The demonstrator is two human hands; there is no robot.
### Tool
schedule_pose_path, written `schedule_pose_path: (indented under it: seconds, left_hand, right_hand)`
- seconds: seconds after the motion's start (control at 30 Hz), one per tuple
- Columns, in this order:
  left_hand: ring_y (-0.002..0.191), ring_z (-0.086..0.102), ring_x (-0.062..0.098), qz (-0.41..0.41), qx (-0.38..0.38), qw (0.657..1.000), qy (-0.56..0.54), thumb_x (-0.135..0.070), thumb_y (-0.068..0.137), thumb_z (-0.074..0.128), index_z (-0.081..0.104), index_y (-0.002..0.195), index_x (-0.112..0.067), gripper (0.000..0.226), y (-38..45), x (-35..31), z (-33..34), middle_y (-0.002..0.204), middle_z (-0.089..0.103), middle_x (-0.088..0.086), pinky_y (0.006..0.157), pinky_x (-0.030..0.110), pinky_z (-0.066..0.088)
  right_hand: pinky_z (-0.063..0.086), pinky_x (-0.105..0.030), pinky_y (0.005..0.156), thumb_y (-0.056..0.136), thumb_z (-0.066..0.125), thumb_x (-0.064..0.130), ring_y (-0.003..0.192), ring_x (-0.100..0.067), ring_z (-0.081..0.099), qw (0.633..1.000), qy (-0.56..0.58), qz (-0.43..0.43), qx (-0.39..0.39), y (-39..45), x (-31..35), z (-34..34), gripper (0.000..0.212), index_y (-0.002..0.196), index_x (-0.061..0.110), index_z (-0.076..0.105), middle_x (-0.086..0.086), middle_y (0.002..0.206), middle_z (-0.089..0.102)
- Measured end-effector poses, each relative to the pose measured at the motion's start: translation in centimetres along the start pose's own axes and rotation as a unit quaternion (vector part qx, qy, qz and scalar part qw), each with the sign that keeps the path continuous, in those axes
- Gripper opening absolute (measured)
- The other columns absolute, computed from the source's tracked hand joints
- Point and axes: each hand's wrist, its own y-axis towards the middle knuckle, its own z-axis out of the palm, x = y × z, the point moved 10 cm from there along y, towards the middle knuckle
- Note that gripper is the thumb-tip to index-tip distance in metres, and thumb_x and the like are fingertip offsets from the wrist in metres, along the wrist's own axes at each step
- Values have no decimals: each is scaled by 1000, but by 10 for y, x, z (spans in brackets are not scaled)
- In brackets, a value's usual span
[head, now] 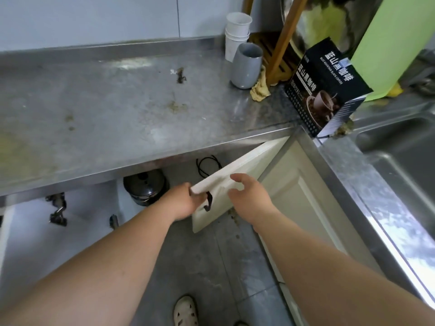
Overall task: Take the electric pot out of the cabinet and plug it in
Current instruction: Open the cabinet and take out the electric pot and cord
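Observation:
The electric pot, dark with a shiny lid, sits inside the open cabinet under the steel counter. A coiled black cord lies behind it to the right. The cream cabinet door stands swung partly open. My left hand grips the door's top corner next to its dark handle. Just to the right, my right hand hovers over the door's front face with fingers spread, holding nothing.
The stained steel counter carries a grey cup, stacked white cups, a black coffee box and a rag. A sink lies at the right. Another door with hinges hangs open at the left.

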Motion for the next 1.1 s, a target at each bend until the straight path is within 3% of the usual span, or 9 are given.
schedule_pose_path:
  seconds: [0.1, 0.2, 0.37, 0.47, 0.53, 0.67, 0.8, 0.9, 1.1]
  left_hand:
    - [83, 55, 21, 29, 62, 994, 84, -47, 88, 45, 55, 103, -16, 36, -21, -21, 34, 106, 64, 8, 63, 29, 39]
    - [81, 53, 24, 49, 97, 984, 138, -43, 91, 39, 52, 104, -12, 35, -43, -41, 64, 106, 63, 12, 67, 31, 39]
    - [89, 56, 29, 75, 131, 974, 168, -22, 95, 36, 50, 120, -10, 31, -70, -70, 116, 113, 59, 16, 72, 36, 43]
    - [80, 54, 23, 87, 178, 974, 107, -41, 91, 40, 55, 114, -16, 38, -86, -82, 150, 108, 63, 14, 69, 33, 41]
    - [93, 58, 23, 84, 184, 976, 86, -55, 86, 39, 54, 121, -23, 50, -88, -80, 159, 118, 62, 8, 77, 35, 44]
    - [119, 50, 21, 63, 151, 985, 62, -53, 88, 44, 46, 133, -23, 54, -89, -75, 157, 140, 48, 2, 94, 31, 39]
    - [127, 43, 19, 34, 100, 994, 3, -52, 86, 46, 39, 137, -23, 59, -94, -67, 136, 144, 43, 0, 103, 32, 35]
    - [128, 42, 18, 20, 77, 996, -27, -51, 87, 46, 39, 138, -24, 57, -97, -61, 128, 145, 41, -1, 99, 29, 33]
    - [128, 41, 16, 8, 70, 997, -30, -46, 88, 49, 38, 138, -23, 56, -106, -55, 128, 145, 42, -2, 94, 22, 29]
  right_hand:
    - [45, -24, 77, 87, 47, 19, 94, -11, 56, 988, -87, -118, 38, -11, 21, 14, 46, 132, 28, 45, 7, 141, 40]
    - [37, -31, 101, 89, 45, 28, 122, -22, 44, 952, -255, -158, 65, -19, 9, 26, 41, 130, 23, 51, 6, 144, 39]
    - [33, -30, 80, 86, 40, 29, 104, -26, 44, 880, -436, -183, -28, -46, -13, -1, 31, 103, 17, 64, 2, 120, 55]
    - [31, -30, 96, 82, 44, 15, 124, -26, 35, 860, -478, -175, 21, -63, -40, -14, 31, 105, 14, 65, -5, 130, 51]
    - [28, -32, 109, 84, 47, 9, 139, -26, 21, 872, -466, -147, 41, -67, -57, -23, 36, 118, 7, 58, -12, 148, 31]
    - [41, -28, 91, 83, 47, -2, 140, -25, 21, 903, -425, -68, 0, -76, -78, -64, 52, 134, 1, 34, -14, 157, -6]
    - [38, -32, 98, 85, 46, 4, 144, -27, 9, 888, -457, -45, 0, -79, -101, -89, 43, 128, 2, 42, -15, 158, -5]
    - [29, -40, 105, 79, 45, 13, 139, -32, 19, 866, -497, -49, -20, -78, -103, -104, 43, 121, 8, 50, -18, 155, 12]
    - [29, -38, 94, 75, 47, 19, 124, -32, 30, 842, -539, -30, -15, -73, -103, -110, 36, 108, 17, 59, -18, 151, 24]
